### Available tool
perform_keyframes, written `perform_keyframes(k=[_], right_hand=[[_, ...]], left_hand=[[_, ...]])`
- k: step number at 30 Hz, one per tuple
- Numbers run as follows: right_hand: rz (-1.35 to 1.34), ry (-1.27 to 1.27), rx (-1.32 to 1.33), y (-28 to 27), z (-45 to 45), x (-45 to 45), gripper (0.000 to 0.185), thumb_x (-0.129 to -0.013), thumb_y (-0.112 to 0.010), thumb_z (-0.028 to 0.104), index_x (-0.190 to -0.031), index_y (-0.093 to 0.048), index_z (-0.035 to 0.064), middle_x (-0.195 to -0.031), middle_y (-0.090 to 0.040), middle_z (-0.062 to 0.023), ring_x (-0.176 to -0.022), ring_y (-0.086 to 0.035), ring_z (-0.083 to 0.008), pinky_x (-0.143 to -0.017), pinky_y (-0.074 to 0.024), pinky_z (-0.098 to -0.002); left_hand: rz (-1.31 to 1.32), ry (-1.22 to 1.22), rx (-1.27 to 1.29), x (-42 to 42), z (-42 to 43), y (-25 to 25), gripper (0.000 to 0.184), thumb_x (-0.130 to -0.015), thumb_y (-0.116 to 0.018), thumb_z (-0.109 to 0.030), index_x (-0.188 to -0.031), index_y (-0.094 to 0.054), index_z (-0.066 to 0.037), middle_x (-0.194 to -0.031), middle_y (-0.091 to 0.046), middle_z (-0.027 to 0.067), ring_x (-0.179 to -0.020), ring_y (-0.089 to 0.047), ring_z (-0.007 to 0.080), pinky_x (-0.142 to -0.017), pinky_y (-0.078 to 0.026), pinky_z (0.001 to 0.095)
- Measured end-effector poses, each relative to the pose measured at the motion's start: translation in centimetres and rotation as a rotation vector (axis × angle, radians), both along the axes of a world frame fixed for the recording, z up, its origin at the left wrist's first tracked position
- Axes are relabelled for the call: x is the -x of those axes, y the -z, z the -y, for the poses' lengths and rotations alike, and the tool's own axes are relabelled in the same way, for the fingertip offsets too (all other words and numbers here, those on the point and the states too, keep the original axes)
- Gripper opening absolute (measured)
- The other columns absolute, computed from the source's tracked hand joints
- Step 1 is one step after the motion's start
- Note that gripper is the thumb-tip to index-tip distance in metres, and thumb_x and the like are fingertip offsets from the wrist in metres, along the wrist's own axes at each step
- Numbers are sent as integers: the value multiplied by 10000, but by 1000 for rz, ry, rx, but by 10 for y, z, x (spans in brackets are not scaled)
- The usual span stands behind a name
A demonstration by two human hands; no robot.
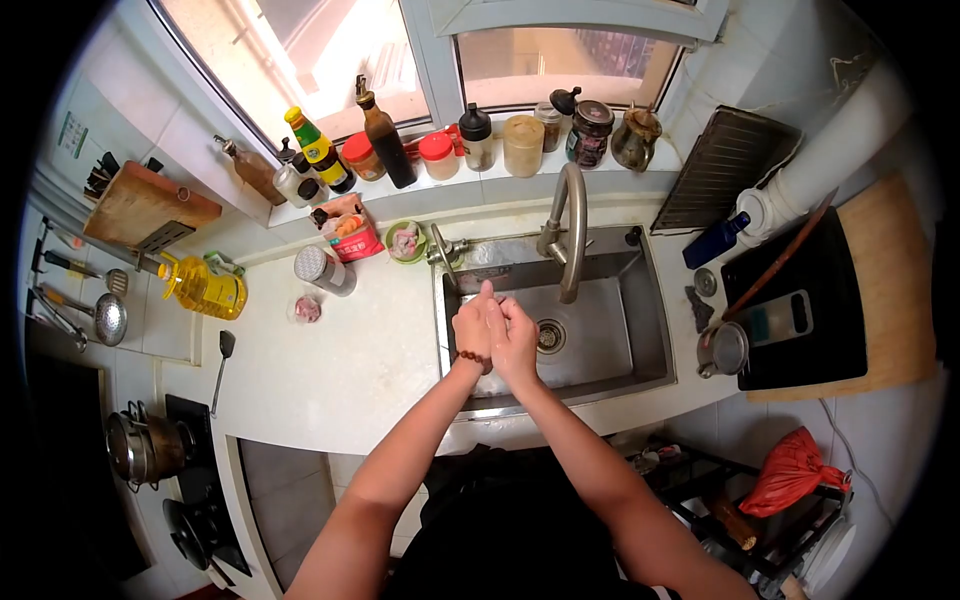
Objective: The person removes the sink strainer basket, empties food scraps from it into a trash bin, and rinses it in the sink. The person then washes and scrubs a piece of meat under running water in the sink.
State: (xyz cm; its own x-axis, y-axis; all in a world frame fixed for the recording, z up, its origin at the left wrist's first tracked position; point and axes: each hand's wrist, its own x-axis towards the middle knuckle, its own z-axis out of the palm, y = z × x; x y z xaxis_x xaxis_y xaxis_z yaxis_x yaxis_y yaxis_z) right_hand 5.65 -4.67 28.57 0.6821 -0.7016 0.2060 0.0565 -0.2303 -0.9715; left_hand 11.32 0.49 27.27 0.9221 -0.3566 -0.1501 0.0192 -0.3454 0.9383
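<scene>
Over the left part of the steel sink (pixel 655 320), my two hands are pressed against each other. My left hand (pixel 472 328), with a brown bead bracelet (pixel 472 357) at its wrist, has one digit pointing up toward the window. Against it, my right hand (pixel 516 332) is closed with its fingers curled. Whatever lies between the palms, if anything, is hidden. To the right of the hands, the tall faucet (pixel 572 220) arches over the basin, and the drain (pixel 549 336) shows below. A smaller tap (pixel 447 247) stands at the sink's left back corner.
Left on the counter (pixel 300 380) are an oil bottle (pixel 205 287), a spatula (pixel 223 365), a canister (pixel 325 270), a red bag (pixel 352 235) and a green bowl (pixel 407 242). Jars and bottles line the windowsill. At right are a metal cup (pixel 722 348) and a black board (pixel 840 340).
</scene>
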Motion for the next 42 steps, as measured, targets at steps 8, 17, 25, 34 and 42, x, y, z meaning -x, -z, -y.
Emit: perform_keyframes(k=[8,17,25,34,42], right_hand=[[-59,-54,-238,23,15,1,295,-985,-567,252,-864,-590,-17,-685,-592,-70,-646,-523,-109,-627,-458,-290],[-76,-302,-562,48,33,30,285,-961,-632,287,-996,-613,5,-859,-609,-13,-871,-544,-93,-783,-445,-251],[155,-280,-536,28,41,14,155,-933,-656,150,-862,-605,22,-802,-594,17,-746,-515,-49,-680,-425,-227],[25,13,-35,17,11,5,434,-1001,-543,284,-685,-499,-11,-554,-478,-40,-554,-382,-96,-498,-354,-331],[-17,-102,-129,23,24,12,405,-990,-565,305,-720,-514,6,-584,-488,-47,-576,-410,-98,-530,-376,-315]], left_hand=[[6,-49,197,-1,-1,46,314,-1041,-446,-287,-976,-639,-48,-870,-656,66,-719,-585,144,-667,-493,306],[-655,-162,744,-9,-15,-24,247,-976,-590,-282,-957,-608,-37,-913,-656,73,-825,-641,171,-743,-530,316],[-704,19,679,14,-22,-27,230,-859,-567,-26,-1081,-621,-50,-1060,-614,92,-899,-619,172,-799,-501,296],[-156,-119,189,8,12,29,483,-985,-504,-419,-815,-658,6,-659,-611,236,-619,-625,355,-606,-477,412],[-55,-86,82,16,16,8,413,-999,-517,-350,-740,-540,-29,-636,-545,45,-608,-475,124,-587,-428,326]])
